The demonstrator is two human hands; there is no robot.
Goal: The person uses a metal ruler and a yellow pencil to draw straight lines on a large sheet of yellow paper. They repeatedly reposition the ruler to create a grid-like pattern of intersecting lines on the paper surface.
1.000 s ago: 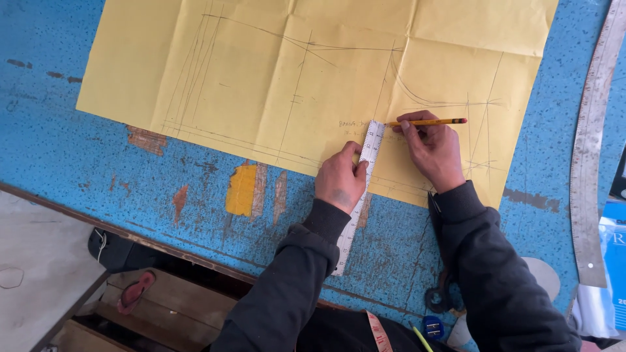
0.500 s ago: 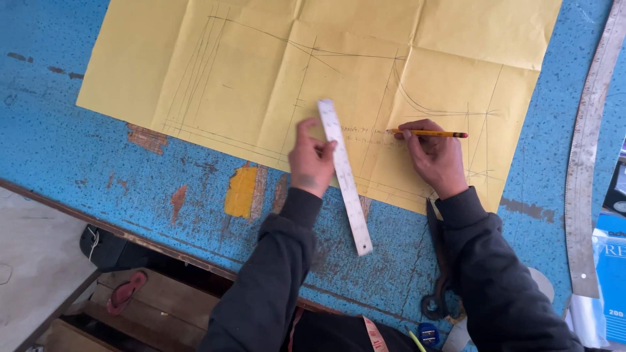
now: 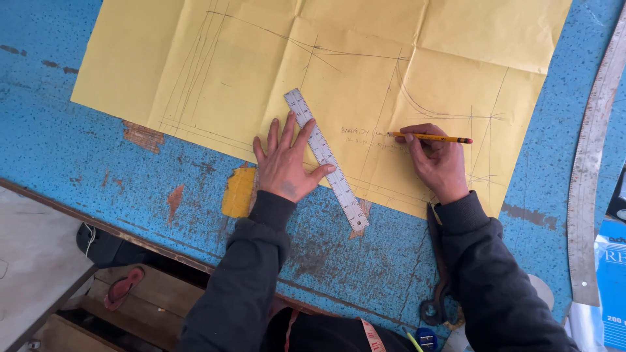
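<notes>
A large yellow paper sheet (image 3: 339,72) with pencil lines lies on a worn blue table (image 3: 98,163). My left hand (image 3: 285,163) rests flat, fingers spread, on the sheet's lower edge, pressing a clear straight ruler (image 3: 326,160) that runs diagonally from the paper down onto the table. My right hand (image 3: 437,160) grips a yellow pencil (image 3: 430,137), held level with its tip pointing left at the paper, to the right of the ruler.
A long curved metal ruler (image 3: 590,163) lies along the table's right side. Dark scissors (image 3: 438,274) sit near the front edge by my right sleeve. A blue box (image 3: 613,274) is at far right. Below the table edge: floor and a red sandal (image 3: 120,287).
My left hand has slid the ruler leftward and turned it to slant the other way, then spread flat on it. The right hand with the pencil stayed about in place.
</notes>
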